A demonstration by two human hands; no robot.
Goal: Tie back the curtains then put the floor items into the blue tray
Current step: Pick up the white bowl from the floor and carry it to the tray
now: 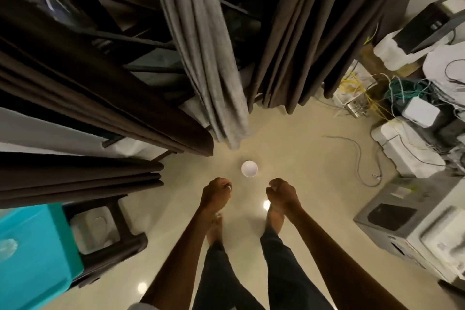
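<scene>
At the lower left edge, the blue tray (32,257) rests on a dark stool (110,246), and a clear item lies inside it at the far left, too blurred to identify. Above the tray, dark brown curtains (83,98) hang in folded panels that reach toward the centre of the floor (302,158). Just right of them, a grey curtain (208,63) hangs down, its lower end close to a white cup (249,168) that stands upright on the bare floor, apart from every other object. Directly below the cup, the left hand (216,195) is held over the floor with its fingers curled into a loose fist; a small pale item shows at the fingertips, too small to identify. The right hand (283,195) is held level with it, fingers likewise curled inward, touching nothing visible. Both hands are near the cup and not in contact with it. The person's bare feet and dark trousers appear beneath the forearms. Further right, another dark brown curtain panel (317,33) hangs to the floor. A loose grey cable (362,156) trails across the floor, and the right edge is crowded with tangled cables (400,90), white boxes (407,148) and grey equipment (402,219).
</scene>
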